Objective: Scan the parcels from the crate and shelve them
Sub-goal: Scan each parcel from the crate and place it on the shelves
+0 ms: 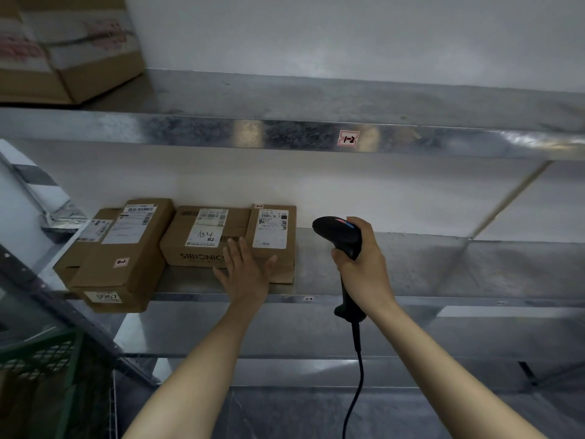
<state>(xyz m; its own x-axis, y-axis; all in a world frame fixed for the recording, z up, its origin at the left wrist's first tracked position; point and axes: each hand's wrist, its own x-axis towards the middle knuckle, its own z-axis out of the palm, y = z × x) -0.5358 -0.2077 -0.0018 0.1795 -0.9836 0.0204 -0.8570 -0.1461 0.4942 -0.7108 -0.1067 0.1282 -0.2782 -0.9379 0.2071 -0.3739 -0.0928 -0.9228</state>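
Head view: right hand [364,264] around scanner [337,231]

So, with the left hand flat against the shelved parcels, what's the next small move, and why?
Probably draw the left hand back off the SIBIONICS box toward the green crate: the box already sits on the shelf beside other parcels, the fingers are straight, and the right hand grips the scanner.

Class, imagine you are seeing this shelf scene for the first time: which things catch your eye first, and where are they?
The black barcode scanner gripped upright in the right hand stands out at centre right. Left of it, the left hand lies flat against brown parcels lined up on the metal shelf.
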